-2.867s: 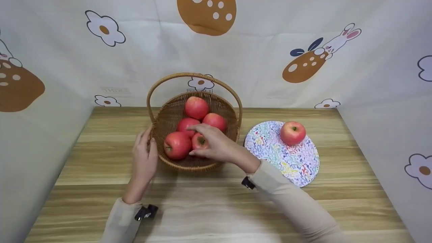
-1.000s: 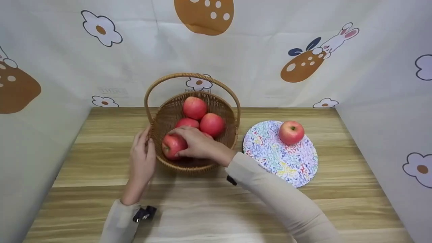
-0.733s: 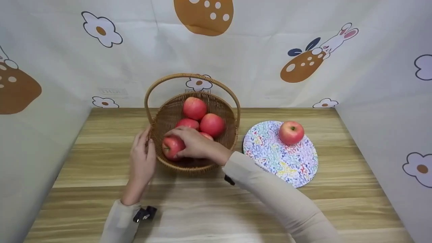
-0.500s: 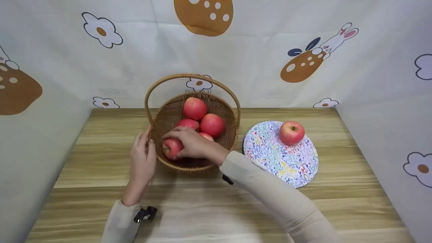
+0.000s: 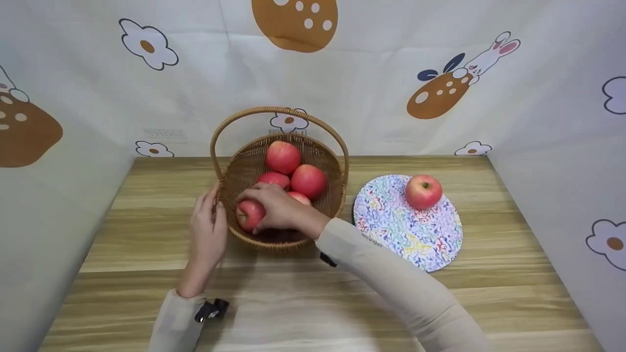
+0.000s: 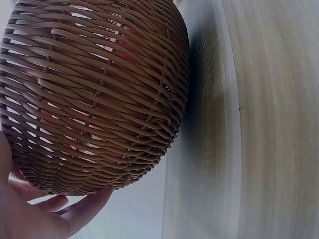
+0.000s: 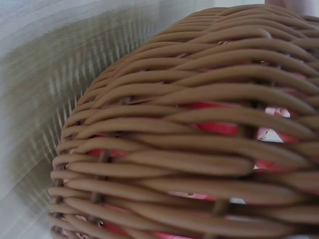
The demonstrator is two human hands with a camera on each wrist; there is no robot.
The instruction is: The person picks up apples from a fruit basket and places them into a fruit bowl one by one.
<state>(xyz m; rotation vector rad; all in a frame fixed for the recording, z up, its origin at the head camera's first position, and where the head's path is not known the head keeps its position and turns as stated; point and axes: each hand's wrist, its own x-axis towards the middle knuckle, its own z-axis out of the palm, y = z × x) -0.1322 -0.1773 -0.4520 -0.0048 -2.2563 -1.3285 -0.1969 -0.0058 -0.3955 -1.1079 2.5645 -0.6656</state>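
My right hand [image 5: 279, 208] has shifted left, off the front apple [image 5: 300, 197] and onto its neighbour, so I judge I've changed my pick. On the wood-grain table [image 5: 303, 303], the wicker basket [image 5: 281, 246] stands near the multicoloured round disc [image 5: 391, 210]. My left hand [image 5: 208, 234] lies against the basket's left side, fingers fairly straight, clasping nothing. My right thumb and fingers curve round the front-left apple [image 5: 247, 215], inside the basket; I can't tell whether it's lifted. One lone apple [image 5: 423, 192] sits on the disc.
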